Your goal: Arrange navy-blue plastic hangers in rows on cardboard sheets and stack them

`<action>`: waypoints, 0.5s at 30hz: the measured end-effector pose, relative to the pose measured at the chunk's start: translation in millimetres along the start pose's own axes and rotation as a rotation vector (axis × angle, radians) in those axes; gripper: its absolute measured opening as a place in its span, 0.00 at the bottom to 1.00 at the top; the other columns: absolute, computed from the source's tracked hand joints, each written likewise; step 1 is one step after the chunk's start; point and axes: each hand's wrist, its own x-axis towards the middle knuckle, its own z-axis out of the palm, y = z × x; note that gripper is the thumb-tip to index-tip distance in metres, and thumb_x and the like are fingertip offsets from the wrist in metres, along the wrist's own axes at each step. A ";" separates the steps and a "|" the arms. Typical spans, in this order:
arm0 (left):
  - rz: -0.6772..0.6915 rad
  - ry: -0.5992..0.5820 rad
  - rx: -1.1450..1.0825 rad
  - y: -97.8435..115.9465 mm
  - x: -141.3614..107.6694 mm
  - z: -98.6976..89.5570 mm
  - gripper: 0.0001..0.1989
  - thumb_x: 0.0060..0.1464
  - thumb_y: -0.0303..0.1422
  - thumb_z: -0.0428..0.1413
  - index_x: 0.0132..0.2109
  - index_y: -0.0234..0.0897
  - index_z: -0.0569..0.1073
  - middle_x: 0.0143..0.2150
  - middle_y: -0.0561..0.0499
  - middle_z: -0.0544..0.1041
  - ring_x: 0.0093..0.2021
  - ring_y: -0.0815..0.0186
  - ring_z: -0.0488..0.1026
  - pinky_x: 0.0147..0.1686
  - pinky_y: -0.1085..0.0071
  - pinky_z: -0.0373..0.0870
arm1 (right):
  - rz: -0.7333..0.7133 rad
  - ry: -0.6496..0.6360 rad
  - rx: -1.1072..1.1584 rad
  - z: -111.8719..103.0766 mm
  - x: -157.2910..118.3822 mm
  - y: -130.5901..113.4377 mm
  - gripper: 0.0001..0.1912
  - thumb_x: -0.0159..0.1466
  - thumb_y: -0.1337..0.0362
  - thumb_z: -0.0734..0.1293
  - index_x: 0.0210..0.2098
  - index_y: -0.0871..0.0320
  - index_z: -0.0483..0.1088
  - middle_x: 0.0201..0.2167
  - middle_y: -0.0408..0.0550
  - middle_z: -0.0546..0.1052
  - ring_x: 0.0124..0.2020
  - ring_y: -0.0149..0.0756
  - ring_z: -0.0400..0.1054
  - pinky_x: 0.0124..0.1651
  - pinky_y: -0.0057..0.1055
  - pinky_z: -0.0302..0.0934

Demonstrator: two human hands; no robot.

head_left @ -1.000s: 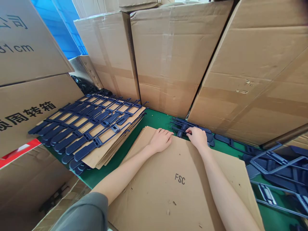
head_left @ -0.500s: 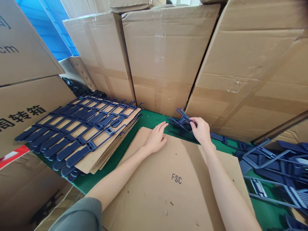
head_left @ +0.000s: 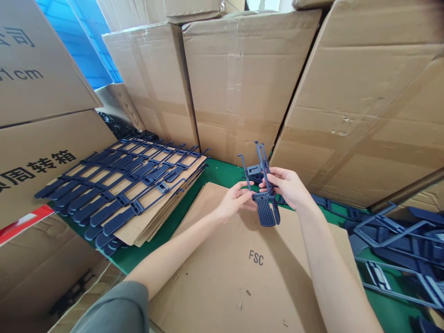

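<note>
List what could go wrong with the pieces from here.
The dark blue pieces between the left hand and right hand might tangle, being hooked at the tips. On the left, overlapping blue frames overhang their cardboard stack, so a bump could knock some off.

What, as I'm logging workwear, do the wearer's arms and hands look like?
A plain dark grey sleeve covers the left upper arm, ending near the elbow; no right sleeve shows. Both forearms are bare. The left hand and right hand are ungloved, with no watch, ring or bracelet visible.
</note>
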 end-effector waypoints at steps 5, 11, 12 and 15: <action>-0.105 0.065 0.146 16.5 -19.4 -19.8 0.18 0.55 0.37 0.54 0.51 0.31 0.68 0.33 0.47 0.76 0.25 0.67 0.74 0.24 0.71 0.73 | 0.039 0.018 -0.207 -15.0 1.2 2.2 0.14 0.55 0.62 0.69 0.40 0.61 0.70 0.30 0.49 0.77 0.25 0.35 0.73 0.23 0.25 0.65; -0.140 0.297 0.462 25.2 -65.4 -63.9 0.19 0.54 0.31 0.48 0.51 0.29 0.71 0.26 0.52 0.73 0.23 0.70 0.70 0.19 0.78 0.62 | -0.033 0.131 -0.273 -51.0 2.6 3.4 0.16 0.53 0.61 0.69 0.40 0.62 0.74 0.27 0.47 0.76 0.19 0.27 0.64 0.22 0.24 0.60; -0.141 0.334 0.522 25.8 -73.7 -70.2 0.19 0.54 0.31 0.48 0.51 0.28 0.71 0.27 0.52 0.73 0.24 0.70 0.70 0.21 0.77 0.63 | -0.030 0.143 -0.272 -55.4 2.5 3.6 0.17 0.52 0.61 0.69 0.40 0.62 0.74 0.27 0.47 0.76 0.19 0.26 0.62 0.22 0.24 0.59; -0.140 0.428 0.717 25.2 -96.2 -83.3 0.17 0.54 0.32 0.49 0.48 0.31 0.74 0.26 0.53 0.73 0.25 0.69 0.67 0.27 0.74 0.65 | -0.005 0.162 -0.282 -65.1 1.8 5.1 0.17 0.52 0.61 0.69 0.41 0.62 0.75 0.27 0.48 0.77 0.19 0.27 0.60 0.22 0.24 0.57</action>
